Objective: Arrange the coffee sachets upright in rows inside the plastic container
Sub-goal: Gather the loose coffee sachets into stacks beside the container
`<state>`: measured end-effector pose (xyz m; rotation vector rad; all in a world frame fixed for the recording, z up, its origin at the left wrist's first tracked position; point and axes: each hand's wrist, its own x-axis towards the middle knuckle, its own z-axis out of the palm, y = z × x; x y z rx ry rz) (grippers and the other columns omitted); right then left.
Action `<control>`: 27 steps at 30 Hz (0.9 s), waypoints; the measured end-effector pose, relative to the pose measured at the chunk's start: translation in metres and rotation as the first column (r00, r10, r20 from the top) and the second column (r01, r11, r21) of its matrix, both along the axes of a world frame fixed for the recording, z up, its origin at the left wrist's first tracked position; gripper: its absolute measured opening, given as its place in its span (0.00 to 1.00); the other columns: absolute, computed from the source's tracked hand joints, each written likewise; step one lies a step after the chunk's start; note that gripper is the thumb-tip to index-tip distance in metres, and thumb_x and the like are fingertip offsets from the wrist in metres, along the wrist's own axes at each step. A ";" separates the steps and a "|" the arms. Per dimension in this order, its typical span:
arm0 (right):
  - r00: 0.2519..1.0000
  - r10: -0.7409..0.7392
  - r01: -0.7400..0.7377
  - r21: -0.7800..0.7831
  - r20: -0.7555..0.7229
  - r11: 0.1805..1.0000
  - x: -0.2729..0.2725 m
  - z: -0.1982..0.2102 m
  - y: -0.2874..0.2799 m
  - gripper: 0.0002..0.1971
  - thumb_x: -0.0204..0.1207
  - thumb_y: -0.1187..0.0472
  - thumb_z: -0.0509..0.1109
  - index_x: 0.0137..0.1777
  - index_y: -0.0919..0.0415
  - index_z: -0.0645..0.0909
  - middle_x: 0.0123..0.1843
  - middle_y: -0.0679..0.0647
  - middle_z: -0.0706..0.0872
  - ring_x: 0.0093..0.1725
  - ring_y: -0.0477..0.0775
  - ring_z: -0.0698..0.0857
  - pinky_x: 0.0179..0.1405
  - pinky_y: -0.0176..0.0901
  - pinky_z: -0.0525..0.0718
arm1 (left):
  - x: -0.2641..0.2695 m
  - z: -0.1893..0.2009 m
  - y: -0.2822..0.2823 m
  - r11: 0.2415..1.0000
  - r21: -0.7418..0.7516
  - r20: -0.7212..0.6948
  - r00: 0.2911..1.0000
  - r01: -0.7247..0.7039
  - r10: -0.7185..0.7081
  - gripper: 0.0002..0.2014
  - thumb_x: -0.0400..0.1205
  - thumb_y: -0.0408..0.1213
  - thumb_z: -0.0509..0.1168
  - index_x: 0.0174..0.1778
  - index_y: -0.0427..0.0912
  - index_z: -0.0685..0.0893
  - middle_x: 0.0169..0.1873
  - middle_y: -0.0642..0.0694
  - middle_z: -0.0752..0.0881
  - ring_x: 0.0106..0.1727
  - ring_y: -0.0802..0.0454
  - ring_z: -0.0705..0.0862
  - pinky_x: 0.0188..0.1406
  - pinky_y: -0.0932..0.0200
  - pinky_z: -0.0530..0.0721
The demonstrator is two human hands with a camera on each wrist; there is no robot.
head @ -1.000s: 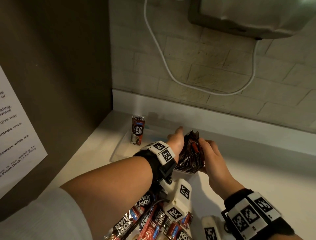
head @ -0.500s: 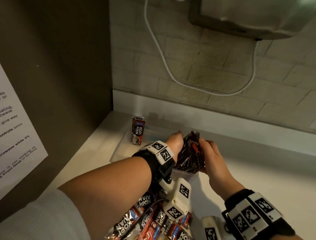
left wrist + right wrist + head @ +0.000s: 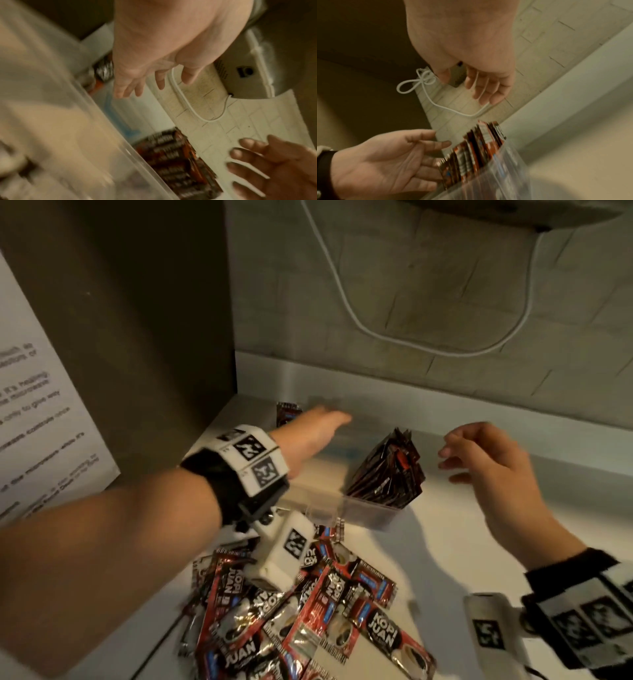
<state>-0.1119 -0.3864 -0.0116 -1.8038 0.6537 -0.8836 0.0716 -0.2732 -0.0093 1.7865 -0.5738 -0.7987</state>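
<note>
**Sachets stand in the bin, both hands free**

A packed bundle of sachets [image 3: 385, 470] stands on end in the right end of the clear bin [image 3: 356, 508], long axes near vertical, tops fanned and tipped slightly right. One more sachet [image 3: 287, 413] stands upright at the bin's far left corner, its lower part hidden behind the left hand [image 3: 310, 436]. The bin sits on the white counter [image 3: 455, 542], against the back wall; its walls are hard to trace through the blur.

The left hand reaches flat over the bin's left half, fingers straight, holding nothing — the wrist view shows them spread above the bin floor. The right hand [image 3: 493, 463] hovers just right of the bundle, fingers loosely bent, apart from it and empty.

In front of the bin lies a loose pile of sachets [image 3: 308, 618], flat and pointing every way — partly covered by the left forearm and cut off at the bottom edge. A white cable [image 3: 346, 302] hangs on the wall.
</note>
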 end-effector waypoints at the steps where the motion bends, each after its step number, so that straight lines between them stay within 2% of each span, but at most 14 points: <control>1: 0.995 0.094 -0.095 -0.030 -0.037 0.995 -0.006 0.005 0.004 0.02 0.69 0.56 0.69 0.38 0.53 0.81 0.34 0.52 0.85 0.36 0.51 0.83 0.36 0.43 0.78 | 0.004 0.002 0.012 1.000 0.014 0.074 0.997 0.009 -0.010 0.24 0.85 0.46 0.62 0.77 0.45 0.70 0.74 0.45 0.74 0.72 0.46 0.73 0.69 0.53 0.70; 3: 0.935 0.290 -0.313 -0.089 -0.205 0.946 -0.016 0.010 0.015 0.04 0.67 0.56 0.69 0.37 0.54 0.84 0.34 0.54 0.87 0.34 0.49 0.83 0.35 0.36 0.79 | 0.011 0.005 0.039 0.999 0.052 0.205 0.979 0.000 -0.010 0.20 0.83 0.43 0.64 0.72 0.47 0.75 0.65 0.47 0.79 0.65 0.49 0.77 0.62 0.56 0.74; 4: 0.865 0.368 -0.425 -0.111 -0.340 0.898 -0.019 0.010 0.021 0.03 0.69 0.54 0.71 0.39 0.52 0.85 0.37 0.54 0.88 0.35 0.48 0.84 0.36 0.36 0.80 | 0.012 0.005 0.053 0.997 0.073 0.250 0.968 -0.010 -0.008 0.18 0.83 0.43 0.65 0.69 0.48 0.77 0.61 0.49 0.81 0.61 0.52 0.78 0.57 0.57 0.75; 6: 0.631 0.419 -0.626 -0.110 -0.653 0.772 -0.021 0.000 0.033 0.04 0.73 0.51 0.74 0.46 0.47 0.85 0.45 0.48 0.88 0.42 0.45 0.85 0.41 0.36 0.83 | 0.013 0.001 0.081 0.993 0.120 0.307 0.951 -0.011 -0.026 0.13 0.81 0.44 0.66 0.61 0.53 0.80 0.56 0.53 0.82 0.57 0.55 0.79 0.51 0.57 0.74; 8: 0.388 0.319 -0.759 -0.103 -0.865 0.644 -0.020 -0.017 0.041 0.15 0.73 0.46 0.73 0.58 0.47 0.82 0.54 0.42 0.84 0.49 0.43 0.83 0.49 0.38 0.83 | 0.008 -0.008 0.107 0.983 0.184 0.304 0.950 0.010 -0.066 0.09 0.80 0.45 0.68 0.55 0.55 0.81 0.54 0.53 0.83 0.56 0.54 0.81 0.54 0.54 0.77; 9: 0.323 0.252 -0.787 -0.111 -0.912 0.607 -0.018 -0.025 0.046 0.18 0.71 0.45 0.74 0.60 0.49 0.81 0.55 0.42 0.83 0.50 0.45 0.82 0.50 0.39 0.82 | 0.005 -0.013 0.120 0.973 0.230 0.295 0.950 0.030 -0.099 0.09 0.79 0.46 0.70 0.53 0.56 0.81 0.53 0.51 0.83 0.56 0.51 0.82 0.56 0.52 0.78; 11: 0.285 0.139 -0.788 -0.150 -0.948 0.597 -0.015 -0.038 0.054 0.23 0.65 0.43 0.77 0.56 0.52 0.79 0.51 0.46 0.82 0.47 0.48 0.80 0.43 0.39 0.79 | -0.005 -0.021 0.142 0.923 0.375 0.285 0.936 0.088 -0.205 0.10 0.75 0.46 0.73 0.50 0.56 0.81 0.50 0.48 0.83 0.53 0.48 0.84 0.54 0.47 0.82; 13: 0.257 0.064 -0.765 -0.162 -0.964 0.624 -0.014 -0.047 0.060 0.29 0.57 0.40 0.80 0.52 0.54 0.77 0.47 0.47 0.82 0.45 0.50 0.80 0.38 0.41 0.78 | -0.016 -0.027 0.159 0.845 0.514 0.288 0.897 0.150 -0.335 0.13 0.71 0.48 0.77 0.46 0.55 0.81 0.44 0.49 0.84 0.44 0.51 0.85 0.47 0.50 0.83; 15: 0.238 0.023 -0.760 -0.172 -0.971 0.627 -0.015 -0.052 0.064 0.30 0.54 0.39 0.81 0.51 0.54 0.77 0.47 0.48 0.84 0.45 0.51 0.81 0.40 0.44 0.80 | -0.027 -0.034 0.169 0.756 0.629 0.310 0.834 0.180 -0.456 0.15 0.68 0.52 0.78 0.43 0.54 0.80 0.40 0.54 0.83 0.37 0.58 0.81 0.36 0.59 0.78; 17: 0.230 0.026 -0.769 -0.165 -0.973 0.617 -0.016 -0.054 0.066 0.27 0.56 0.40 0.80 0.50 0.55 0.79 0.47 0.49 0.85 0.44 0.51 0.81 0.40 0.45 0.80 | -0.037 -0.039 0.173 0.695 0.701 0.354 0.768 0.160 -0.534 0.17 0.67 0.55 0.76 0.43 0.55 0.78 0.40 0.56 0.81 0.37 0.61 0.77 0.32 0.62 0.71; 20: 0.225 0.062 -0.773 -0.140 -0.972 0.618 -0.019 -0.056 0.063 0.20 0.61 0.45 0.78 0.46 0.54 0.78 0.41 0.45 0.81 0.42 0.49 0.78 0.35 0.41 0.76 | -0.051 -0.044 0.169 0.686 0.713 0.444 0.664 0.144 -0.601 0.19 0.69 0.61 0.72 0.48 0.57 0.76 0.42 0.58 0.77 0.42 0.60 0.76 0.37 0.62 0.72; 23: 0.218 0.111 -0.766 -0.100 -0.970 0.635 -0.024 -0.057 0.058 0.16 0.62 0.48 0.77 0.44 0.52 0.75 0.37 0.43 0.76 0.38 0.46 0.76 0.31 0.35 0.73 | -0.064 -0.046 0.157 0.724 0.671 0.507 0.612 0.162 -0.607 0.20 0.72 0.64 0.68 0.50 0.57 0.76 0.43 0.60 0.74 0.43 0.61 0.76 0.39 0.61 0.72; 25: 0.215 0.136 -0.758 -0.078 -0.967 0.647 -0.026 -0.056 0.055 0.13 0.64 0.50 0.76 0.39 0.51 0.73 0.36 0.43 0.75 0.35 0.42 0.74 0.29 0.31 0.68 | -0.072 -0.049 0.145 0.732 0.659 0.531 0.583 0.173 -0.615 0.21 0.73 0.65 0.67 0.52 0.55 0.77 0.45 0.59 0.76 0.45 0.59 0.77 0.40 0.60 0.72; 27: 0.257 0.180 -0.735 -0.071 -0.949 0.675 -0.028 -0.054 0.053 0.14 0.69 0.53 0.74 0.33 0.50 0.68 0.33 0.45 0.75 0.30 0.42 0.71 0.27 0.32 0.67 | -0.074 -0.055 0.132 0.696 0.697 0.513 0.558 0.173 -0.652 0.22 0.75 0.62 0.68 0.55 0.49 0.80 0.49 0.54 0.81 0.48 0.54 0.81 0.44 0.57 0.78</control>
